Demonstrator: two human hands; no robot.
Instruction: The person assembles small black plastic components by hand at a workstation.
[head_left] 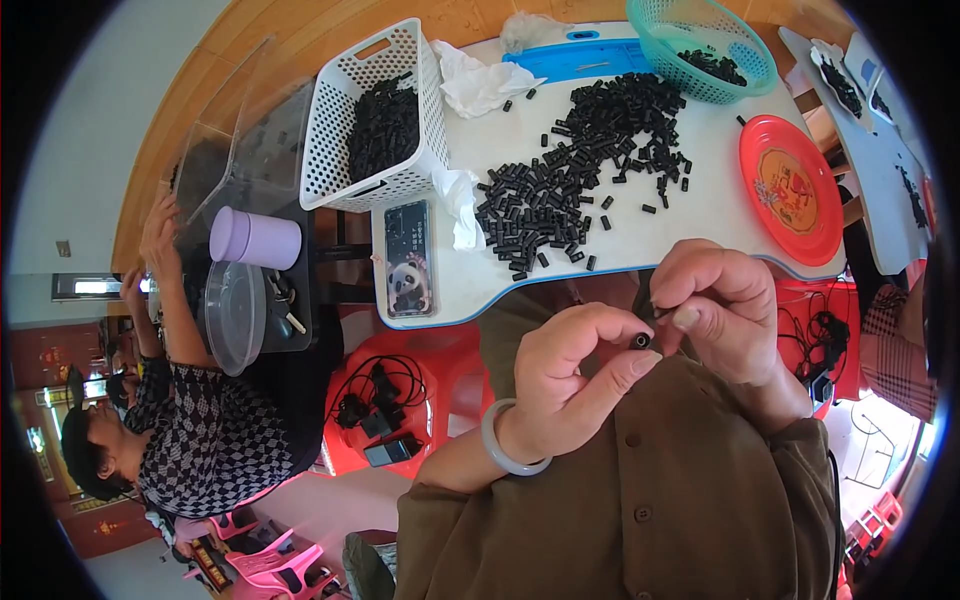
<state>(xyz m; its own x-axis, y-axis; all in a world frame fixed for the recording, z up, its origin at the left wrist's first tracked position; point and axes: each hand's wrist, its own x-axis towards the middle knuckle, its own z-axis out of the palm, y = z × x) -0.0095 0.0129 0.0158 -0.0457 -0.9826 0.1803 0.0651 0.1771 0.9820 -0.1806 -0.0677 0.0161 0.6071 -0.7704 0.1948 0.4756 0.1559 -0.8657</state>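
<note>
In front of my chest, my left hand point(563, 372) pinches a small black cylindrical piece point(641, 341) between thumb and forefinger. Its round end, with a paler ring inside, faces up. My right hand point(728, 308) is close beside it, thumb and forefinger closed together. What those fingertips hold is too small and dark to name. Just beyond both hands, a large heap of similar black pieces point(545, 205) spreads over the white table point(690, 235).
A white perforated basket point(325, 135) and a green colander point(765, 65) hold more black pieces. A red round tray point(800, 190) lies at right, a phone point(408, 260) at left. Red stools point(465, 365) carry cables. Another person point(200, 420) sits at left near a lilac container point(255, 238).
</note>
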